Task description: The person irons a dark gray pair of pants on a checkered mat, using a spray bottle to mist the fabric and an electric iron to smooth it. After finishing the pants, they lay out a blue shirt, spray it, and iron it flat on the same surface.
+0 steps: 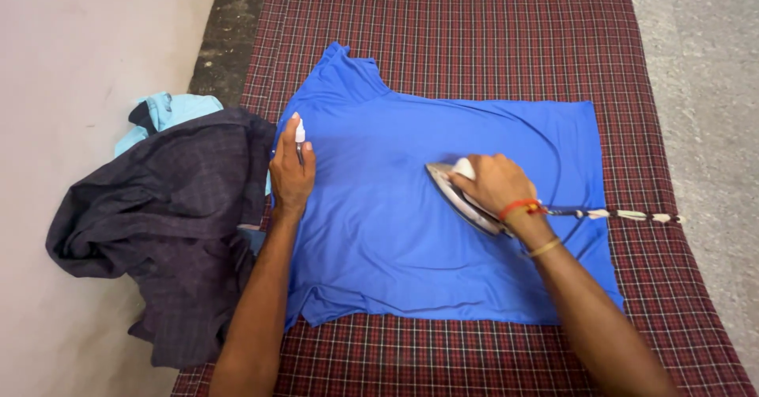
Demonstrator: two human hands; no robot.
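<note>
I see the blue T-shirt (411, 231) spread flat on the table's red and dark checked cloth (474, 41), filling the middle of the view. Its long axis runs left to right across the table: the neck end lies toward my left, near the left edge of the cloth, and the straight hem lies toward my right. One sleeve (341, 73) sticks up and away from me at the far left corner of the shirt.

My right hand (494, 183) is closed around the handle of the iron (462, 199), fingers wrapped tight. The iron sits sole-down on the middle of the shirt, its pointed nose aimed up and to the left, toward the neck end, with its long axis slanting from that nose back toward my wrist. Its cord (621, 215) trails off to the right, across the shirt's hem and onto the checked cloth.

My left hand (291, 172) rests on the left edge of the shirt, by the neck end. It is loosely curled around a small spray bottle with a white tip (300, 132), whose nozzle points away from me; I cannot tell how firmly the fingers close on it.

Just left of that hand a dark crumpled garment (166, 223) hangs over the table's edge, with a light blue garment (166, 111) showing behind it.
</note>
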